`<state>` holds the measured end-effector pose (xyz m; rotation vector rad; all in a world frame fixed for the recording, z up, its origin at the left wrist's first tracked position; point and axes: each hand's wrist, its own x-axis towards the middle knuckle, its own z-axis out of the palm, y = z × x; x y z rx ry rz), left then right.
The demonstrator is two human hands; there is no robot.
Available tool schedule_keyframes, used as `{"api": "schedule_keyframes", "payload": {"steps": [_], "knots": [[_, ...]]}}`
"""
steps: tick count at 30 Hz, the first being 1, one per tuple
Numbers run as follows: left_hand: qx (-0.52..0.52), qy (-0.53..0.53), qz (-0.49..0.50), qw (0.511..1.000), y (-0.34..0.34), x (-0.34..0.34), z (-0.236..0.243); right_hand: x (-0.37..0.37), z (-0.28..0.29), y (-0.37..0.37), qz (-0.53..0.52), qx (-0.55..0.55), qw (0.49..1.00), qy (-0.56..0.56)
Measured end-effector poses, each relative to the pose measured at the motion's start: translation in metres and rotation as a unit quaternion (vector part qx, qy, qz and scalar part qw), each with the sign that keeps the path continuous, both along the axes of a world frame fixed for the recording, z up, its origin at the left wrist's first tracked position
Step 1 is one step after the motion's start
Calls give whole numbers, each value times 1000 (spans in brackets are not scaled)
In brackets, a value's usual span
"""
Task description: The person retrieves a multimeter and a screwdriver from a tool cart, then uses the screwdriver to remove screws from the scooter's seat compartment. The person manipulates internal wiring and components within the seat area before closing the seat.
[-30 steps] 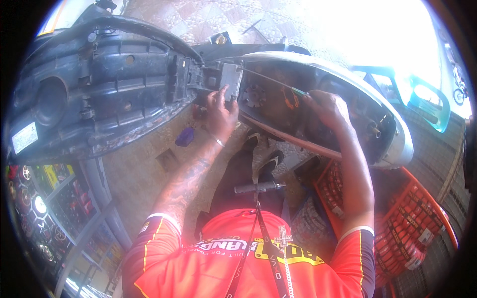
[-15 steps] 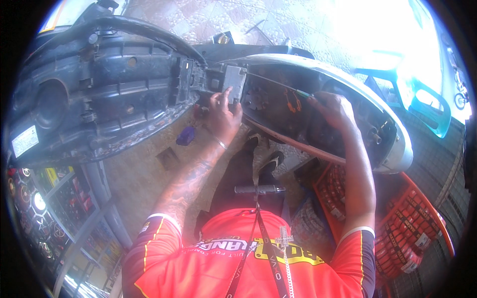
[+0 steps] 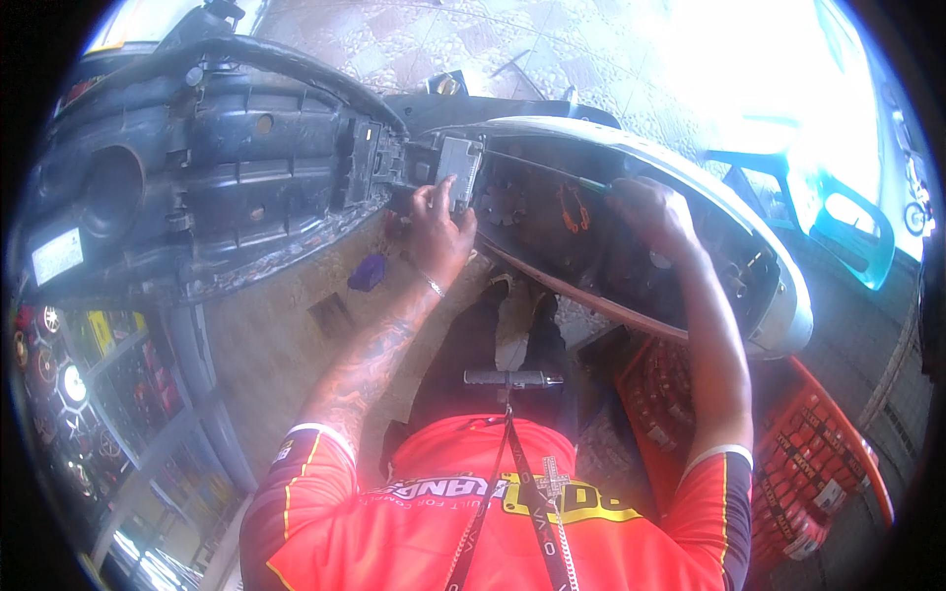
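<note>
A motor scooter's seat (image 3: pixel 227 167) is tipped up at the left with its black underside showing. To its right lies the open dark compartment (image 3: pixel 537 212), rimmed by a pale body panel. At the compartment's left end sits a grey boxy battery (image 3: pixel 456 161). My left hand (image 3: pixel 440 236) grips the near part of it, fingers bent over its face and thumb at the side. Above the compartment my right hand (image 3: pixel 652 219) is closed round the handle of a long thin screwdriver (image 3: pixel 542 167). Its shaft runs left to the battery's right edge; the tip's exact contact is too small to tell.
A loop of orange wire (image 3: pixel 573 210) lies inside the compartment. Near my right arm stands a red crate (image 3: pixel 838 424) with red packages. A teal plastic chair (image 3: pixel 857 231) is at the right. A purple object (image 3: pixel 368 273) lies on the floor, and a display case (image 3: pixel 128 394) stands at left.
My right hand has shifted slightly left and down with the screwdriver. My left hand stays on the battery. The whole view has shifted a little.
</note>
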<state>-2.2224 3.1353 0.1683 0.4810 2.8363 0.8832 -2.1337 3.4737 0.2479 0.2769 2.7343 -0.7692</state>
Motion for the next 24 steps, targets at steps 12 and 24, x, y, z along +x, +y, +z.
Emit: {"api": "schedule_keyframes", "payload": {"steps": [12,24], "knots": [[-4,60,-10,998,33,-25,2,-35,-23,-22,40,-169,981,-86],[-13,72,-10,997,40,-32,-7,-86,-31,-19,128,-69,967,-210]]}}
